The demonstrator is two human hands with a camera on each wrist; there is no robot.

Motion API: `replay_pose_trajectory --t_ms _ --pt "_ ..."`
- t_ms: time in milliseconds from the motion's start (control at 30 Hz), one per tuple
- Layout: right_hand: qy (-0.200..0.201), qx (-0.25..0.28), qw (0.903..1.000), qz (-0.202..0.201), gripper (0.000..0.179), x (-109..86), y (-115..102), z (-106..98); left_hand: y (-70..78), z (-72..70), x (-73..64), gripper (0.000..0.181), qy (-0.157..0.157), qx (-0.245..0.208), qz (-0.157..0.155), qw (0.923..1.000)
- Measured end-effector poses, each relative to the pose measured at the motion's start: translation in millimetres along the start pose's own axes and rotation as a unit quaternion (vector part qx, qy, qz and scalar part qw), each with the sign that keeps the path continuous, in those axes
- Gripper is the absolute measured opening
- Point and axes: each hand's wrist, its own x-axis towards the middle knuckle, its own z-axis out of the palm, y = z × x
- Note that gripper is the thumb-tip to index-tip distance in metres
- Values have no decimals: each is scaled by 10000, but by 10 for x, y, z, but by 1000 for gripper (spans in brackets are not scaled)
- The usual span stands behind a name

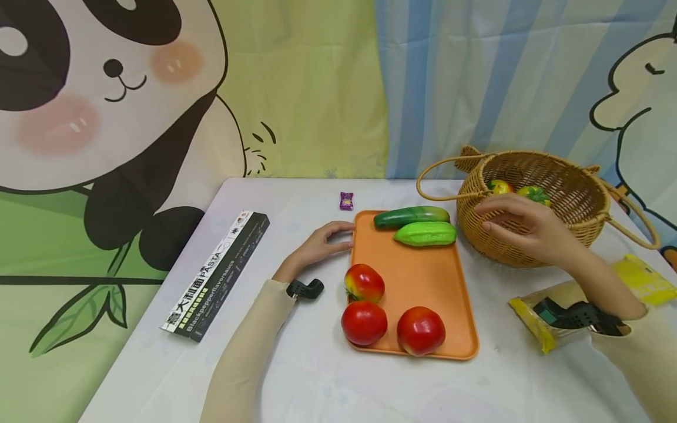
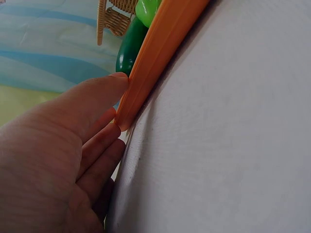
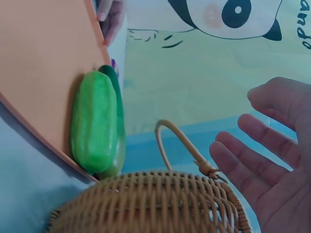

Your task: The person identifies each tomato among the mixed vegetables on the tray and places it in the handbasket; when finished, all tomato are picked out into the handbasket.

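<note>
My left hand (image 1: 321, 245) rests at the left edge of an orange tray (image 1: 412, 273). In the left wrist view its thumb (image 2: 109, 87) touches the tray's rim, with the other fingers fairly straight beside its corner. Above the near side of a wicker basket (image 1: 486, 241) hovers my right hand (image 1: 529, 229), its fingers loosely bent and holding nothing. Two tomato-like fruits (image 1: 534, 194) lie inside the basket, partly hidden. On the tray are a dark green cucumber (image 1: 407, 216), a light green ridged vegetable (image 1: 425, 234), a red-yellow tomato (image 1: 365, 283) and two red tomatoes (image 1: 421, 331).
A black-and-white pasta box (image 1: 217, 276) lies at the left. A small purple wrapped candy (image 1: 346, 201) sits behind the tray. Under my right forearm is a yellow-ended packet (image 1: 529, 311). Printed curtains (image 1: 312, 88) hang behind the white table (image 1: 301, 376).
</note>
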Motion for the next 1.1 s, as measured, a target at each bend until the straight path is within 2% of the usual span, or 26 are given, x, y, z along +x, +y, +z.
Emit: replay_pose_trajectory --t_ms 167,333,567,767,1100 --pt "-46 47 9997 -233 26 -51 -10 86 13 5 2 48 -36 -21 -74 10000" --pt "-145 -144 9997 -133 27 -120 -56 154 8 7 4 47 -36 -29 -85 10000" --pt "-400 -87 9991 93 49 -210 -149 319 1 1 2 48 3 -37 -48 10000" --pt "-596 -42 9982 21 43 -258 -203 425 7 9 -5 48 -57 -50 -59 10000" --pt "-818 93 9964 182 55 -311 -295 660 21 0 -7 48 -44 -28 -57 10000"
